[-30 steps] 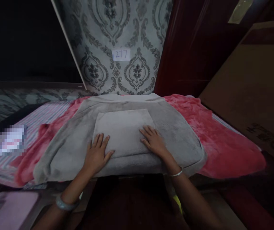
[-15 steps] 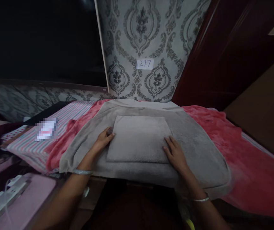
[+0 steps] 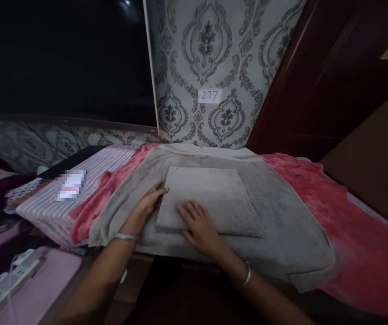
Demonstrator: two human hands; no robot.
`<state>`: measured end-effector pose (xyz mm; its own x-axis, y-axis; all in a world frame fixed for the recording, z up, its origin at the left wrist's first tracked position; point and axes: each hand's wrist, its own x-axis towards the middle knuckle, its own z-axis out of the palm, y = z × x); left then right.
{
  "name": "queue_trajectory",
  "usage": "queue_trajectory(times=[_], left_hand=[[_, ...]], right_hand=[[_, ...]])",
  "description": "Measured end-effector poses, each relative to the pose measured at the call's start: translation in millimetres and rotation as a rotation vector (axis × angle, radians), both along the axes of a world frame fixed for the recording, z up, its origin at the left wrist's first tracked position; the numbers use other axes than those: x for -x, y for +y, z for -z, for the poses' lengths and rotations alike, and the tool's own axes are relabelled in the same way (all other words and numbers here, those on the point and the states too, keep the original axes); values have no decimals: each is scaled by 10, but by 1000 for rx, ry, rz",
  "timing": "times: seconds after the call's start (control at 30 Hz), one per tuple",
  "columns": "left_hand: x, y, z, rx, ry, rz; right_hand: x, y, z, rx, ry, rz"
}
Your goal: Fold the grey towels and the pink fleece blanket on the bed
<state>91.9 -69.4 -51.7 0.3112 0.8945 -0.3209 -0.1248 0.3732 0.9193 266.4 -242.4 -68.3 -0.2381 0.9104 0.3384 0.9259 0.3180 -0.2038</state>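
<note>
A folded grey plush cloth (image 3: 210, 185) lies flat as a rough rectangle on a larger spread grey cloth (image 3: 282, 234). At the folded piece's left edge is my left hand (image 3: 146, 205), thumb stretched onto the edge and the other fingers partly curled beside it. My right hand (image 3: 200, 228) rests flat over the front left part of the folded cloth, fingers spread and slightly blurred. Neither hand visibly grips the fabric. The fold's right side fans out a little towards the front right.
Red plush fabric (image 3: 359, 234) lies under and beside the grey cloth. To the left are striped bedding (image 3: 48, 205) with a blurred packet (image 3: 71, 185) on it, and a power strip (image 3: 17, 275) on a pink surface (image 3: 54, 280). A large dark screen (image 3: 65, 63) stands behind.
My right hand has moved left from the folded cloth's right edge onto its front left part. The right front corner now reaches further out. My left hand stays at the left edge.
</note>
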Motion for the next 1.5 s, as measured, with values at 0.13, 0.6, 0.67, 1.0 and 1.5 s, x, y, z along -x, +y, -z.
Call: queue_trajectory(times=[0.13,0.6,0.67,1.0,1.5], left_hand=[[-33,44,-60,-19,55,-12],[43,-438,-138,-263,-173,129],[73,-493,-23,-428,-128,169],[-26,-117,13,-1241,641,-26],[-164,-552,-1979,-1377,506,45]], right_hand=[[46,119,71,11,36,24],[-526,-167,-513,-114,464,-76],[-569,-169,-514,-118,516,-66],[-603,-175,-667,-88,545,-41],[-1317,-475,-2145,-328,779,-71]])
